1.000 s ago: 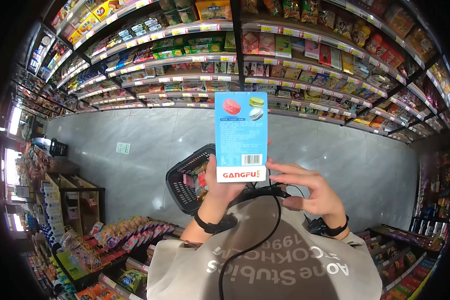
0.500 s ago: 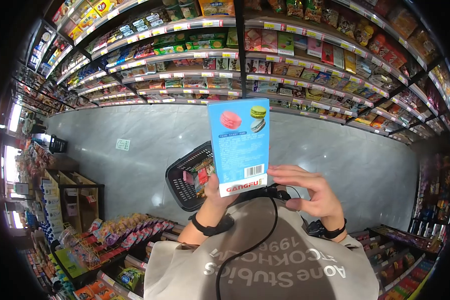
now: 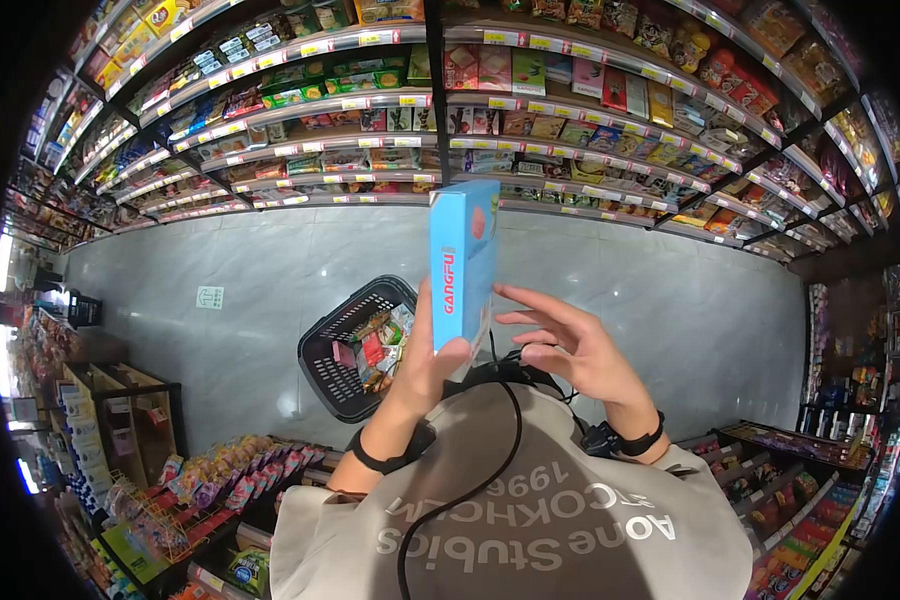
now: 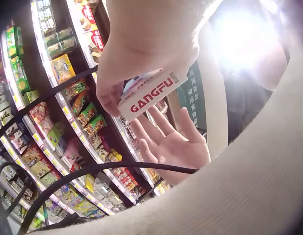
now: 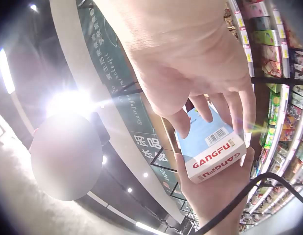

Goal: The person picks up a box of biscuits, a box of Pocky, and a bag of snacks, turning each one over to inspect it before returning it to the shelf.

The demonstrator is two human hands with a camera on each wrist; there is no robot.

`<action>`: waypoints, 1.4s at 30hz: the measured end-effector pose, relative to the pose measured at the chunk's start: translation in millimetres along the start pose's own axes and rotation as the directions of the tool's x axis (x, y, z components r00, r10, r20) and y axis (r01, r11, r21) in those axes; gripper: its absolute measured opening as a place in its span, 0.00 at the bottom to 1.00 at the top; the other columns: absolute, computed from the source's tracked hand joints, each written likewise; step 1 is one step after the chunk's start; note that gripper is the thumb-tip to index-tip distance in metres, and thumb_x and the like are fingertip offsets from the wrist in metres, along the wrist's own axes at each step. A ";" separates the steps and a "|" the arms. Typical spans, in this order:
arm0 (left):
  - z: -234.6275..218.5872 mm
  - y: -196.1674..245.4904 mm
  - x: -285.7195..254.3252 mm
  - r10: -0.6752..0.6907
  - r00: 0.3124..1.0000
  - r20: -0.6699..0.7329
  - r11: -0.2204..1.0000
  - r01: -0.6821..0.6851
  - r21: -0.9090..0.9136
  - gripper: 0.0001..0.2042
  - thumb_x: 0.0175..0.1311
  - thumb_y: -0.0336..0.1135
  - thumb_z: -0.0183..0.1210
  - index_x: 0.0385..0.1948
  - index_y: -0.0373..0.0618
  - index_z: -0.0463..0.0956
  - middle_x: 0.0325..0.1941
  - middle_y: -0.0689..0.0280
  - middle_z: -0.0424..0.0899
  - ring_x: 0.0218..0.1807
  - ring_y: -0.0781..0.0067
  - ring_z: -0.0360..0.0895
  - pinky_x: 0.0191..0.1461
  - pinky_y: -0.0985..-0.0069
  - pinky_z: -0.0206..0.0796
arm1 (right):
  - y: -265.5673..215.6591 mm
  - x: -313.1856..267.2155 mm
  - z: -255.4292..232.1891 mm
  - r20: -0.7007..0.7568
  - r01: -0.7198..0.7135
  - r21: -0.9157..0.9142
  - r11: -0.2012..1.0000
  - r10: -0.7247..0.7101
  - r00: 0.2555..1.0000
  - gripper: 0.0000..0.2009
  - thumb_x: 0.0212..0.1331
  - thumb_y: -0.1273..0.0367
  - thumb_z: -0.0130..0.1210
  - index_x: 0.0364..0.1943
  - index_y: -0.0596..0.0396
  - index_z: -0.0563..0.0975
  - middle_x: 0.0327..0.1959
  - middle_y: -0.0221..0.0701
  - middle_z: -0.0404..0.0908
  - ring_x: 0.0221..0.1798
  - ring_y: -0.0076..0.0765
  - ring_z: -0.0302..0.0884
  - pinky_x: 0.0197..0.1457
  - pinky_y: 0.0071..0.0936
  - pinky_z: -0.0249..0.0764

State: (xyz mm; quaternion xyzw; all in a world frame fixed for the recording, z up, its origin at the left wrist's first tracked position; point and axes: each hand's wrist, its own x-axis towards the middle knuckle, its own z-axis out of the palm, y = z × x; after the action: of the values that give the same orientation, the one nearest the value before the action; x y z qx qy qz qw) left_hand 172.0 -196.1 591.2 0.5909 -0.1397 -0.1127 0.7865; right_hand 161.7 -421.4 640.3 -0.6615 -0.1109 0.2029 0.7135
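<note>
- Basket (image 3: 342,352): one, black, on the floor at left, filled with packets.
- Left hand (image 3: 432,365): one, fingers and thumb curled round the bottom end of the box, holding it up.
- Box (image 3: 462,262): one, blue, upright, held in front of the shelves, narrow side with red "GANGFU" lettering facing the head camera; barcode visible in the right wrist view.
- Right hand (image 3: 567,345): one, fingers spread wide and relaxed, just beside the box, holding nothing; whether the fingertips touch the box cannot be told.
- Shelves (image 3: 570,110): several stocked tiers behind.
</note>
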 end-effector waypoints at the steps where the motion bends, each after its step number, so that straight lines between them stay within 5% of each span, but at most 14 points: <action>1: 2.0 3.0 1.1 0.009 1.000 -0.009 0.999 -0.009 0.047 0.44 0.65 0.56 0.56 0.74 0.37 0.47 0.68 0.54 0.65 0.67 0.64 0.64 0.71 0.66 0.55 | -1.4 1.9 0.6 0.003 0.010 0.004 1.000 -0.010 1.000 0.32 0.63 0.73 0.61 0.72 0.55 0.64 0.75 0.38 0.63 0.70 0.41 0.70 0.65 0.36 0.72; 10: 0.2 5.1 7.2 -0.034 0.999 0.005 0.985 0.033 0.170 0.44 0.61 0.47 0.65 0.76 0.44 0.49 0.70 0.55 0.66 0.70 0.59 0.65 0.72 0.64 0.56 | 8.5 4.0 3.6 -0.006 -0.007 0.076 0.997 0.008 1.000 0.32 0.62 0.76 0.62 0.72 0.54 0.65 0.75 0.35 0.63 0.66 0.36 0.73 0.63 0.32 0.75; 12: -2.6 14.0 9.5 -0.099 0.994 0.052 0.962 0.082 0.261 0.43 0.59 0.42 0.68 0.75 0.44 0.52 0.70 0.56 0.68 0.68 0.59 0.67 0.70 0.65 0.58 | 18.6 4.6 3.8 -0.174 0.092 0.136 0.986 -0.068 0.982 0.35 0.59 0.76 0.64 0.72 0.53 0.65 0.75 0.37 0.62 0.65 0.35 0.74 0.61 0.31 0.76; 15: -11.4 37.4 15.8 -0.090 0.935 0.342 0.828 -0.121 0.548 0.40 0.53 0.37 0.72 0.70 0.43 0.64 0.65 0.56 0.75 0.61 0.63 0.74 0.64 0.67 0.64 | 5.5 8.1 -8.3 -0.343 0.301 -0.083 0.950 -0.310 0.886 0.34 0.55 0.77 0.68 0.69 0.55 0.68 0.70 0.40 0.68 0.61 0.32 0.77 0.58 0.29 0.78; 17: -15.2 36.5 12.9 -0.208 0.928 0.308 0.884 0.044 0.465 0.39 0.49 0.39 0.68 0.68 0.36 0.67 0.62 0.53 0.79 0.60 0.60 0.76 0.64 0.66 0.64 | 0.3 6.0 -27.4 -0.297 0.229 -0.185 0.956 -0.276 0.914 0.31 0.53 0.78 0.68 0.64 0.57 0.71 0.64 0.40 0.74 0.56 0.29 0.79 0.54 0.27 0.79; 19: -21.8 23.6 12.8 -0.248 0.923 0.294 0.951 0.174 0.255 0.37 0.53 0.44 0.64 0.67 0.35 0.68 0.63 0.51 0.78 0.60 0.59 0.76 0.64 0.66 0.65 | 4.3 -3.5 -45.1 -0.183 -0.032 -0.142 0.989 0.006 0.983 0.26 0.51 0.80 0.68 0.58 0.58 0.74 0.56 0.38 0.80 0.51 0.26 0.82 0.51 0.24 0.80; 20: -22.4 23.0 12.7 -0.221 0.934 0.281 0.936 0.123 0.330 0.38 0.57 0.53 0.57 0.66 0.33 0.68 0.63 0.50 0.78 0.60 0.60 0.77 0.64 0.67 0.65 | 5.9 -2.5 -43.8 -0.187 -0.019 -0.115 0.993 -0.003 0.982 0.22 0.50 0.83 0.66 0.51 0.58 0.75 0.46 0.33 0.83 0.45 0.22 0.82 0.49 0.22 0.81; 23: -26.5 19.7 12.1 -0.107 0.962 0.252 0.978 0.056 0.199 0.32 0.63 0.52 0.57 0.64 0.39 0.72 0.62 0.56 0.79 0.58 0.64 0.78 0.59 0.69 0.66 | 12.0 -1.2 -39.9 -0.210 0.062 -0.141 0.988 -0.091 0.973 0.22 0.50 0.83 0.66 0.51 0.58 0.75 0.49 0.34 0.81 0.47 0.23 0.81 0.49 0.22 0.80; 27: -24.2 10.0 12.4 0.100 0.988 0.115 0.988 -0.113 0.109 0.33 0.66 0.57 0.50 0.58 0.32 0.74 0.57 0.53 0.80 0.58 0.62 0.78 0.63 0.69 0.65 | 24.3 1.0 -36.4 -0.244 0.218 -0.201 0.955 -0.264 0.933 0.20 0.50 0.83 0.67 0.48 0.58 0.75 0.55 0.36 0.77 0.49 0.25 0.80 0.51 0.21 0.80; 42: -28.5 0.9 1.1 0.029 1.000 0.012 0.997 -0.029 0.070 0.32 0.69 0.56 0.43 0.51 0.29 0.77 0.50 0.49 0.83 0.53 0.58 0.80 0.63 0.66 0.66 | 30.0 4.2 -20.6 -0.185 0.207 -0.130 0.970 -0.229 0.956 0.20 0.51 0.83 0.67 0.45 0.57 0.72 0.54 0.40 0.78 0.53 0.30 0.81 0.53 0.26 0.81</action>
State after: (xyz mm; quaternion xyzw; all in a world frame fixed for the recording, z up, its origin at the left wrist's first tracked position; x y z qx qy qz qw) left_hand 183.1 -170.6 584.7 0.6154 -0.1566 -0.0997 0.7660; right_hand 170.0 -436.8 608.1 -0.7000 -0.1226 0.0495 0.7018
